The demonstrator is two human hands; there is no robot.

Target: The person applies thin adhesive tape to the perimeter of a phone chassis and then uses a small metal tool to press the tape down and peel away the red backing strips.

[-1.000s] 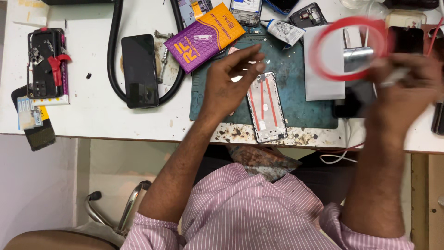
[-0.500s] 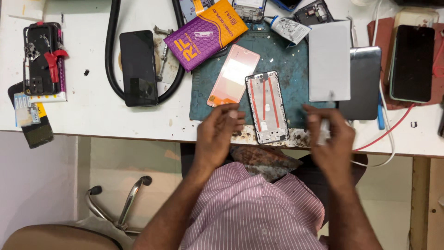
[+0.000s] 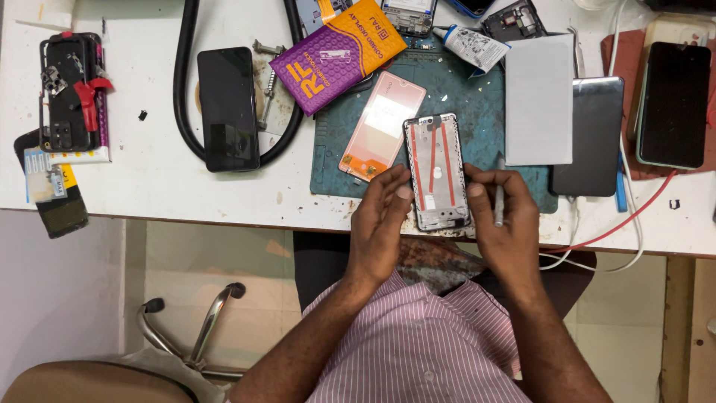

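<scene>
Between the two hands sits the bare silver phone frame with two red strips down its middle (image 3: 438,172), lying flat on the dark teal work mat (image 3: 477,112) near the bench (image 3: 149,194) edge. Its long axis runs away from the person, so the short bottom end is the part closest to the wrists.

Left hand (image 3: 380,224) is up against the frame's left long edge, fingers (image 3: 403,192) loosely curled and fairly narrow, fingertips touching the rim about halfway down. It isn't gripping anything, more like steadying it.

Right hand (image 3: 507,220) is on the opposite long edge, fingers closed around a thin grey metal tool (image 3: 498,198) that's held roughly parallel to the frame, tip pointing away from the body. One fingertip looks like it's resting on the frame's right rim. Can't tell exactly what kind of tool it is, could be a pick or tweezers.

So both hands are about equally near, one per side, and the frame lies straight ahead of the fingertips and slightly inward from each.

Just past the left fingers, tilted a bit, is a pink rectangular phone back panel (image 3: 382,123), nearly touching the frame's upper left corner. Further out beyond that there's a purple and orange padded pouch (image 3: 337,54). Off to the right of the tool hand lies a white rectangular sheet (image 3: 538,97) overlapping a dark grey slab (image 3: 593,149).
</scene>
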